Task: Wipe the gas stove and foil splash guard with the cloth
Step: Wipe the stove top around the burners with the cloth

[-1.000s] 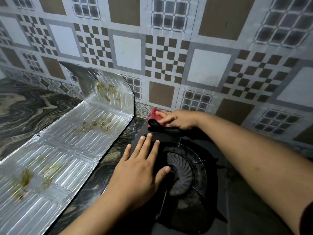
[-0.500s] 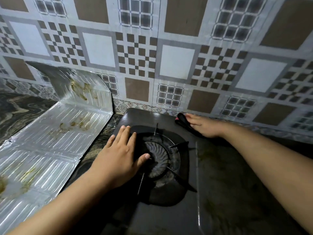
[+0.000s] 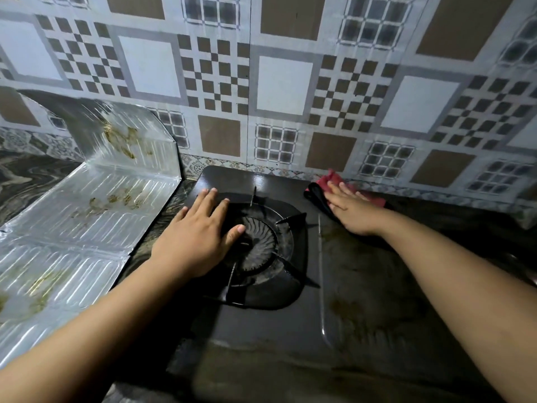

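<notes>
The black gas stove (image 3: 290, 330) fills the middle, with its burner (image 3: 258, 245) and pan-support prongs left of centre. My left hand (image 3: 194, 237) lies flat with straight fingers on the stove top beside the burner, thumb touching the burner's rim. My right hand (image 3: 350, 209) presses flat on a red and black cloth (image 3: 316, 193) at the stove's back edge, near the wall. The foil splash guard (image 3: 87, 205) lies folded on the counter to the left, with brown grease stains on its panels.
A patterned tile wall (image 3: 276, 82) stands right behind the stove. Dark marbled counter (image 3: 26, 181) shows at far left behind the foil. Greasy smears mark the stove's right half (image 3: 363, 315).
My right hand has slid the cloth to the right along the stove's back edge. The view has shifted right and pulled back. My left hand has stayed beside the burner.
</notes>
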